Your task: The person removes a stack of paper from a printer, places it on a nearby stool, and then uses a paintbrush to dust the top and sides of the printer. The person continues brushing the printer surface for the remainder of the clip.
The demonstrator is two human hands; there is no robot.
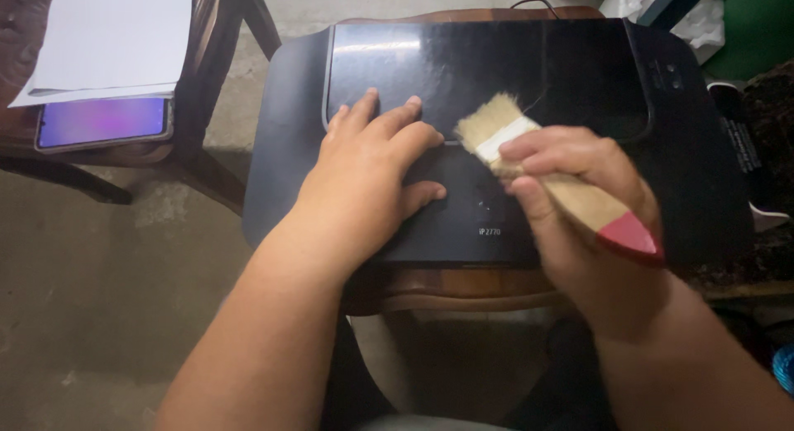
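Clearly mid-dusting, head view: left hand lies flat, fingers spread, on the black printer, which sits on a wooden chair. Right hand has its grip clamped on a paintbrush — bristles touching the lid near its front edge. Next move likely calls for a light sweep across the lid — left hand steadying. Phone and papers on another chair, far left.

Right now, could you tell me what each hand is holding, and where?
The right hand holds a paintbrush by its wooden handle; the left hand holds nothing, resting flat on the black printer.
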